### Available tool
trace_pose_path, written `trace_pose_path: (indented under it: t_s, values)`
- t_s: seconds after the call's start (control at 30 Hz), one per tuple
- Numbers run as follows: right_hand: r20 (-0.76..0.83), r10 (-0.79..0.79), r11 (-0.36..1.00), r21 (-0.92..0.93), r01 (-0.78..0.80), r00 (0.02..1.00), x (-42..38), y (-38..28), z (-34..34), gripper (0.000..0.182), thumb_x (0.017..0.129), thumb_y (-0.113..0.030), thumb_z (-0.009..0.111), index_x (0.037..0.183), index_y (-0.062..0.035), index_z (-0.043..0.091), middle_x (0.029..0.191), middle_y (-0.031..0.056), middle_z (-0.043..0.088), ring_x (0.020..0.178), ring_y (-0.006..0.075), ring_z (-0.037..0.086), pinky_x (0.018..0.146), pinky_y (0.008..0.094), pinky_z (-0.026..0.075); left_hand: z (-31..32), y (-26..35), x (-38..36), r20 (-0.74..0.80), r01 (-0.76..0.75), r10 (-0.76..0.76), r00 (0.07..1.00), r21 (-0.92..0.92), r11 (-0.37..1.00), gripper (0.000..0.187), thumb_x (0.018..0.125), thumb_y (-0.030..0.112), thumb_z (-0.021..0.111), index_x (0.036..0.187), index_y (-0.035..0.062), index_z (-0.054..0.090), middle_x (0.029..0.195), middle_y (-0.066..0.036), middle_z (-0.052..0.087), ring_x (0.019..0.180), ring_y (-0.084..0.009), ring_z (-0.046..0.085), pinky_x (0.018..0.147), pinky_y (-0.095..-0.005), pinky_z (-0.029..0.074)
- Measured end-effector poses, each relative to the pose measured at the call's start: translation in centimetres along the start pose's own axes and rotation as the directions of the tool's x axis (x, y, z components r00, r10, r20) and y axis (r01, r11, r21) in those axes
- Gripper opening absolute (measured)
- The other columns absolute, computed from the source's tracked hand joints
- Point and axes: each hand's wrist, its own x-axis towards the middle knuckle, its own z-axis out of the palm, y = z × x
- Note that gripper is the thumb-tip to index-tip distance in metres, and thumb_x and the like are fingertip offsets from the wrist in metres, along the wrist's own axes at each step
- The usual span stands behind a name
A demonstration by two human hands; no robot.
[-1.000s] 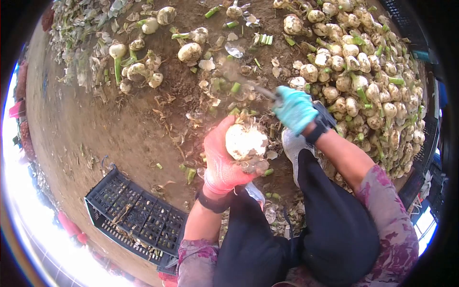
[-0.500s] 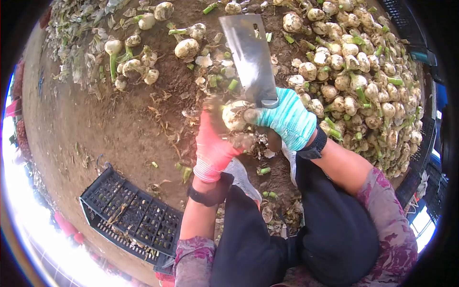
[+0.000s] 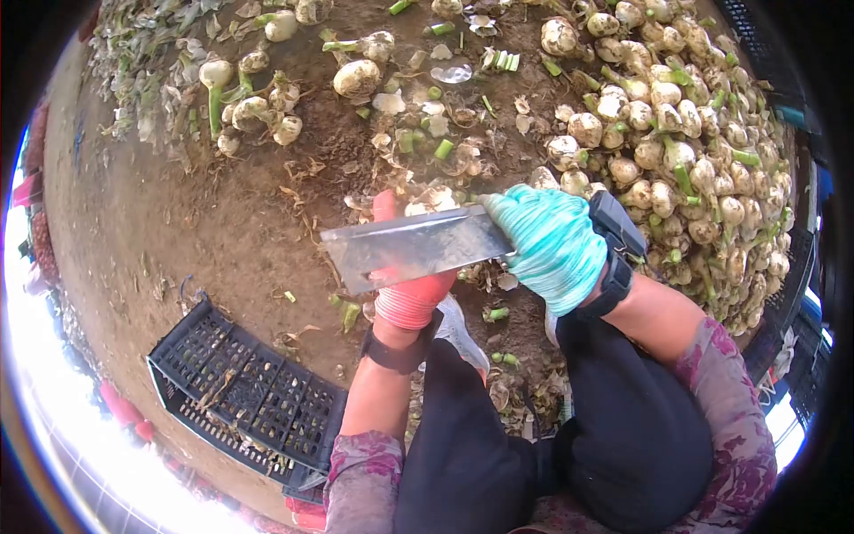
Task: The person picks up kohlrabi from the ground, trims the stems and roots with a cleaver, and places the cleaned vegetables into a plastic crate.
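My right hand (image 3: 550, 245), in a turquoise glove, is closed around the handle of a broad cleaver (image 3: 418, 247). The blade points left, lying across the view above my left hand. My left hand (image 3: 409, 294), in a pink glove, is partly covered by the blade; its thumb or a finger shows above the blade's upper edge. A pale bulb (image 3: 432, 201) shows just beyond the blade, beside that finger. The left hand's grip on it is mostly hidden.
A large heap of bulbs (image 3: 663, 116) lies at the right. Several loose bulbs with green stems (image 3: 252, 111) lie at the upper left. Cut stems and peelings litter the soil ahead. A black plastic crate (image 3: 253, 383) sits at the lower left, near my left forearm.
The cleaver has swung from pointing away to lying leftward across my left hand. My right thumb has left the bulb. The bulb is now largely hidden behind the blade.
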Motion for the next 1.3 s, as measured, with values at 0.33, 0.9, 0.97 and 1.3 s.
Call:
trace_pose_path:
  t_s: [0.33, 0.9, 0.97, 1.3]
  values:
    - [-0.006, 0.221, 0.972, -0.082, -0.22, 0.975, -0.9, 5.6, 3.2, 0.017, 0.064, -0.009, 0.062, 0.08, -0.0078, 0.056, 0.066, 0.0111, 0.056, 0.06, 0.0299, 0.055, 0.053, 0.0368, 0.045, 3.3, 0.3, -1.6, 0.113, -0.34, 0.524, 0.844, 0.868, 0.362, 0.045, 0.057, 0.014, 0.072, 0.093, 0.0032, 0.047, 0.084, -0.007, 0.057, 0.076, -0.0155, 0.057, 0.069, -0.0275, 0.046]
    - [0.359, 0.232, 0.731, 0.549, -0.406, 0.904, 1.2, 1.6, 0.1, 0.035, 0.063, -0.024, 0.07, 0.088, -0.0028, 0.059, 0.077, 0.0125, 0.061, 0.07, 0.0221, 0.06, 0.063, 0.0302, 0.046, 3.0, 0.2, -0.7, -0.171, 0.001, 0.044, 0.984, 0.258, 0.966, 0.028, 0.079, 0.015, 0.055, 0.103, 0.0003, 0.051, 0.092, -0.007, 0.058, 0.08, -0.0142, 0.056, 0.068, -0.0259, 0.046]
    - [0.13, 0.275, 0.845, 0.44, -0.304, 0.953, 1.0, 1.7, 0.4, 0.029, 0.063, -0.022, 0.068, 0.085, -0.0047, 0.06, 0.08, 0.0142, 0.06, 0.074, 0.0296, 0.058, 0.065, 0.0342, 0.046, 3.1, 0.7, -0.5, -0.193, -0.006, 0.104, 0.976, 0.45, 0.893, 0.021, 0.079, 0.009, 0.055, 0.097, 0.0, 0.053, 0.087, -0.006, 0.058, 0.075, -0.0136, 0.056, 0.069, -0.0247, 0.046]
    - [0.134, 0.602, 0.749, 0.248, -0.615, 0.787, -0.3, 7.9, 2.0, 0.022, 0.068, -0.015, 0.066, 0.085, -0.0031, 0.06, 0.072, 0.0075, 0.061, 0.062, 0.0168, 0.057, 0.058, 0.0283, 0.047, 3.0, 3.6, 0.6, -0.027, -0.152, 0.22, 0.975, 0.641, 0.753, 0.04, 0.071, 0.004, 0.063, 0.108, -0.0011, 0.048, 0.1, -0.01, 0.053, 0.093, -0.018, 0.052, 0.081, -0.028, 0.042]
